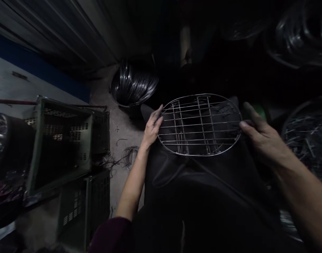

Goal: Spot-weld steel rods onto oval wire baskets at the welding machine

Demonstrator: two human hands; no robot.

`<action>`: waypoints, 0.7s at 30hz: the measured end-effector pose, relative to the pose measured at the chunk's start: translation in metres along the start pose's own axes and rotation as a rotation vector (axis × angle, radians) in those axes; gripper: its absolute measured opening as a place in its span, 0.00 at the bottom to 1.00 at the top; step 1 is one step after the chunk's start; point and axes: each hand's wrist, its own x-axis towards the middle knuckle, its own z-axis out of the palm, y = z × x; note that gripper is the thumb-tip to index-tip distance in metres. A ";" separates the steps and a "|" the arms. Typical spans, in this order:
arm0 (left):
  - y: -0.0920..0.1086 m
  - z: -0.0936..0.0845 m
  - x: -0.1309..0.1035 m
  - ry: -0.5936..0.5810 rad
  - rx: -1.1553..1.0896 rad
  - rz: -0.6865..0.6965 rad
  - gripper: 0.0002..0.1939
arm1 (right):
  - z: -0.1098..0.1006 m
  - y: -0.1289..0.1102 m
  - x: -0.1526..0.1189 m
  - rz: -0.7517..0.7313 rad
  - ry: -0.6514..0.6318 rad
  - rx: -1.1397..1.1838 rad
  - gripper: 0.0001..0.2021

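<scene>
1. Two bare hands are holding an oval wire rack (194,125) between them, its long axis running roughly from 9 to 3 o'clock; its centre is serving as the middle of the dial, with 12 pointing to the top of the view.
2. The left hand (153,124) is pinching the rim at 9 o'clock, thumb and fingers bent at the wire, so the whole rack is extending towards 3 o'clock from that grip.
3. The right hand (259,135) is resting its thumb against the rim at 3 o'clock, while its index finger is standing apart from the thumb; the other fingers are hiding from view, so I cannot tell whether they are pressing from beneath. From this hand, the rack is lying towards 9 o'clock.
4. Several long wires are crossing the oval lengthwise, and paired wires are spanning it crosswise.
5. Dark cloth (216,196) is covering the person's front towards 6 o'clock and is showing between the wires.
6. A large wire coil (137,84) is lying at 10 o'clock, a small wire coil (129,157) on the floor at 8, and a green crate (32,151) is standing near 9, farther out.
</scene>
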 end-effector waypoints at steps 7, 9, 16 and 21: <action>0.004 -0.007 0.008 -0.075 0.037 -0.032 0.24 | -0.006 -0.016 0.004 -0.040 0.120 -0.515 0.28; 0.004 -0.007 0.008 -0.089 0.055 -0.036 0.24 | -0.010 -0.019 0.007 0.080 0.042 -0.595 0.30; 0.006 -0.005 0.006 -0.050 -0.056 -0.063 0.26 | -0.013 -0.021 0.006 0.036 -0.055 -0.325 0.29; 0.000 0.000 -0.015 -0.034 -0.226 -0.132 0.34 | -0.034 -0.008 0.038 -0.188 -0.030 -0.358 0.23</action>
